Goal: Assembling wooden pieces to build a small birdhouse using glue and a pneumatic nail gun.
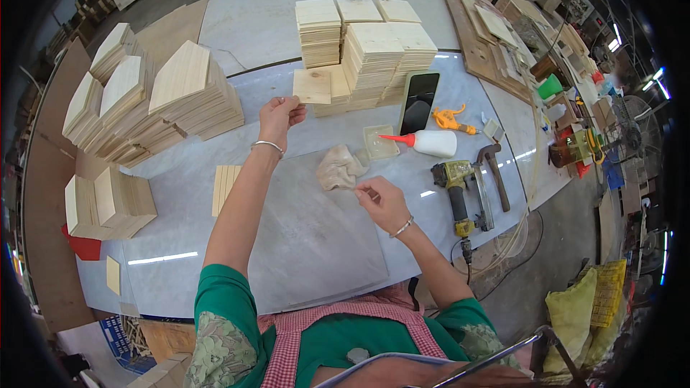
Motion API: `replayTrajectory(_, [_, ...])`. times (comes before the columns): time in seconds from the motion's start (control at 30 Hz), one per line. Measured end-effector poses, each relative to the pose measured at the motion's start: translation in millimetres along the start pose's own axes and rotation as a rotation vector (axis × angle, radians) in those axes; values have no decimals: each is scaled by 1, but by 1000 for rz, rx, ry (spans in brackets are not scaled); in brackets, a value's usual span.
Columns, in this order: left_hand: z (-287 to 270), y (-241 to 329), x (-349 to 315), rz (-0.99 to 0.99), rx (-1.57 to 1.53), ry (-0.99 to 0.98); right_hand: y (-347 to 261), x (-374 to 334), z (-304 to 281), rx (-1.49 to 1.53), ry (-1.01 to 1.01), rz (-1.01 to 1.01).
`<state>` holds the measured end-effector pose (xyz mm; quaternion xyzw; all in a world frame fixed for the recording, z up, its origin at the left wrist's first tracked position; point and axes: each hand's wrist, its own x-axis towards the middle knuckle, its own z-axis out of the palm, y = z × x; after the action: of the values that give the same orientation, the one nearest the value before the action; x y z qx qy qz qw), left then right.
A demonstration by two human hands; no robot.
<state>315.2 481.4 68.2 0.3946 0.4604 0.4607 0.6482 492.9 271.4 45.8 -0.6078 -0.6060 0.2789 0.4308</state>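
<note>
Nearest the camera, a bare grey work board (316, 244) lies between the two forearms. The right hand (382, 202), fingers curled nearly closed, pinches one corner of a crumpled beige cloth (339, 168) that rests on the table just beyond it. The left hand (277, 118), stretched farther out, grips a thin square wood panel (312, 86) by its lower left corner between thumb and fingertips; the panel hangs clear of the table, just before the stacks of square panels (370, 54).

Risks, as judged: the corner-only grip could let the panel pivot and drop, or clip the stacks and topple them. To the right of the right hand, a glue bottle (430, 143) lies on its side, nozzle toward a small tray (379, 142); a dragged cloth might smear glue. A phone (419, 100) and a nail gun (460, 190) lie within sweep of that hand.
</note>
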Motion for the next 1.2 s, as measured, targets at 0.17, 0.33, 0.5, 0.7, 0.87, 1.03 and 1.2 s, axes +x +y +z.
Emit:
replayTrajectory(0.17, [18, -10, 11, -68, 124, -20, 3, 40, -7, 443, -35, 360])
replayTrajectory(0.33, [5, -28, 31, -267, -88, 60, 10, 84, 1, 537, 3, 294])
replayTrajectory(0.5, [8, -40, 54, -172, -102, -7, 31, 138, 18, 739, 72, 514])
replayTrajectory(0.7, [10, -34, 56, -146, -10, -62, 27, 155, 36, 687, 165, 546])
replayTrajectory(0.87, [10, -24, 47, -159, 3, -90, 18, 154, 40, 651, 136, 574])
replayTrajectory(1.03, [-10, -11, 41, -86, 288, -26, 21, 149, 61, 675, -135, 614])
replayTrajectory(1.2, [-22, -1, 25, -126, 402, -139, 25, 157, 64, 488, -251, 638])
